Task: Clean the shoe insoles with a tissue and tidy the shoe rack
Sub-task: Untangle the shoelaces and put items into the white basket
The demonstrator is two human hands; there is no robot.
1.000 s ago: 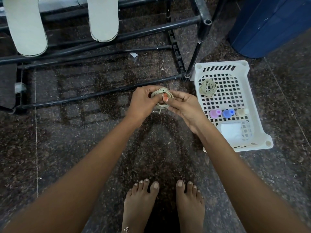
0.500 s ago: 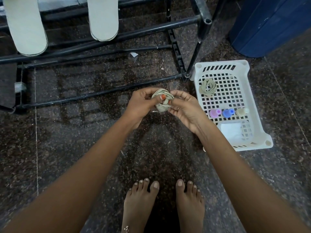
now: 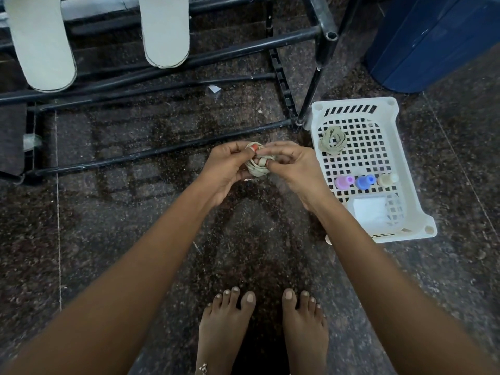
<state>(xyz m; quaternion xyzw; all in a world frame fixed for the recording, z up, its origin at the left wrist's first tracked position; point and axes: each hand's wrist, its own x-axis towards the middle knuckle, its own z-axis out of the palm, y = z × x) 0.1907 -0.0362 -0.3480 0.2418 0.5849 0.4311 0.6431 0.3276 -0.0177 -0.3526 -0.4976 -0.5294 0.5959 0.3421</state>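
Two hands meet over the dark speckled floor (image 3: 135, 266) in my head view, the only view I have. My left hand (image 3: 224, 169) and right hand (image 3: 295, 169) are both closed on one bundle of pale laces (image 3: 258, 165), coiled into a ring; fingers of the right hand pass through the coil and the left thumb presses on its upper edge. The bundle is held in the air, just in front of the lowest bar of the black shoe rack (image 3: 167, 67). Two pale insoles (image 3: 40, 41) lie on the rack's upper bars at the top left, toes pointing toward me, well apart from the hands. A white plastic basket (image 3: 405, 163) stands on the floor just right of the rack's corner leg. Inside it I note a second coiled lace bundle (image 3: 333, 140) at the far end, three small bottles (image 3: 365, 181) in a row, pink, blue and cream, and a white folded tissue (image 3: 369, 211) at the near end. A blue bin (image 3: 433, 39) stands beyond the basket. Bare feet (image 3: 259, 328) stand below the hands.
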